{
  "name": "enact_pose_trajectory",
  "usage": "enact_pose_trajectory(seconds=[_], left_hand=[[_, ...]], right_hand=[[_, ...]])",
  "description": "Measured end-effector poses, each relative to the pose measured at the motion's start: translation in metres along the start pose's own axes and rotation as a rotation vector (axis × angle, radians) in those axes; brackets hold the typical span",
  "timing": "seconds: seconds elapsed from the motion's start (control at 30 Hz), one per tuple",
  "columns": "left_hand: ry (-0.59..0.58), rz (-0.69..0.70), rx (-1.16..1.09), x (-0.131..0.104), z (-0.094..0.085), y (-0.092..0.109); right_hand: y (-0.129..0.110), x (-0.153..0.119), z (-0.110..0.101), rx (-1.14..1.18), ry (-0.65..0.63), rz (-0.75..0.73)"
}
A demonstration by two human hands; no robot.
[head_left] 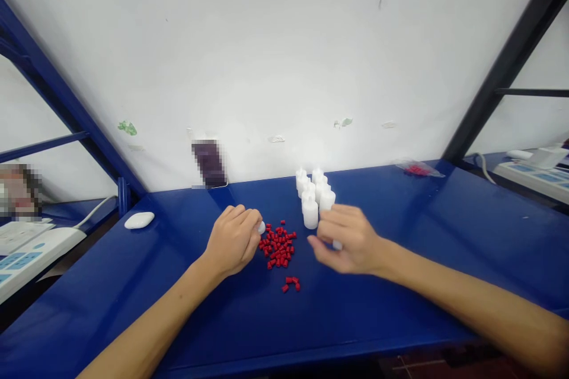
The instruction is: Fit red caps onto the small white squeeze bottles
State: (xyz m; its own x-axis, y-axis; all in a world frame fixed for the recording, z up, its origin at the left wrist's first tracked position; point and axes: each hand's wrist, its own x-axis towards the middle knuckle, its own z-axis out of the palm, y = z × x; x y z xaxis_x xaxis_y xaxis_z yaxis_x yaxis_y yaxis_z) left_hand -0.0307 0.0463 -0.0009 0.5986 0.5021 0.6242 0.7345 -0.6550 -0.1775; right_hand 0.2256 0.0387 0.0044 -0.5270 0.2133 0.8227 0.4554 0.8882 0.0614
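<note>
1. Far left, at 9 o'clock from the red pile, I see a white power strip (42,257) beside the blue frame (95,148).
2. A smooth white oval case (139,220) lies on the blue desk (200,320), also near 9 o'clock; a pixelated dark panel (210,163) stands against the white wall (275,59) at 11.
3. The left hand (235,240) is close by at 9 o'clock, fingers curled in, narrow, holding a white piece (261,227) whose rounded end peeks out beside the pile.
4. The red pieces (278,246), small and stubby, lie heaped between the two hands, the centre of my clock. Four loose ones (292,283) sit apart between 5 and 6.
5. White cylinders (310,214) with narrow tips stand upright at 1 o'clock, lined up in two rows running toward the wall.
6. The right hand (342,241), slightly blurred, is at 3 o'clock, just beside the nearest cylinders, its fingers bent and thumb set apart. Something white (338,245) shows in the gap; from here I cannot tell whether it is gripped.
7. At 2 o'clock, well apart, a clear bag (418,169) of more red pieces rests near the wall.
</note>
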Motion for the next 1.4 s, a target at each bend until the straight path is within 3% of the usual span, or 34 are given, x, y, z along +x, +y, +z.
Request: enact_pose_trajectory(seconds=[0.17,0.3,0.5,0.77,1.0,1.1,1.23,1.33,1.4], left_hand=[[-0.044,0.188,-0.192,-0.005,0.0,0.001],[-0.063,0.237,-0.245,-0.007,0.006,0.004],[-0.179,0.11,-0.314,-0.01,0.011,0.003],[-0.201,-0.151,-0.199,-0.01,0.014,-0.014],[-0.278,-0.275,-0.311,-0.015,0.025,-0.026],[-0.194,-0.286,-0.328,-0.015,0.027,-0.026],[0.002,-0.272,-0.357,-0.012,0.022,-0.021],[0.101,-0.157,-0.404,-0.009,0.014,-0.011],[0.148,-0.032,-0.458,-0.008,0.011,-0.001]], right_hand=[[0.04,-0.005,-0.025,-0.043,0.023,0.131],[0.054,-0.008,-0.033,-0.102,-0.086,0.203],[0.057,-0.008,-0.035,-0.168,-0.345,0.197],[0.06,-0.008,-0.04,-0.255,-0.408,0.171],[0.062,-0.009,-0.037,-0.207,-0.607,0.193],[0.065,-0.012,-0.035,-0.244,-0.57,0.179],[0.06,-0.011,-0.034,-0.199,-0.384,0.164],[0.046,-0.005,-0.033,-0.102,-0.237,0.207],[0.033,-0.001,-0.03,-0.036,-0.207,0.268]])
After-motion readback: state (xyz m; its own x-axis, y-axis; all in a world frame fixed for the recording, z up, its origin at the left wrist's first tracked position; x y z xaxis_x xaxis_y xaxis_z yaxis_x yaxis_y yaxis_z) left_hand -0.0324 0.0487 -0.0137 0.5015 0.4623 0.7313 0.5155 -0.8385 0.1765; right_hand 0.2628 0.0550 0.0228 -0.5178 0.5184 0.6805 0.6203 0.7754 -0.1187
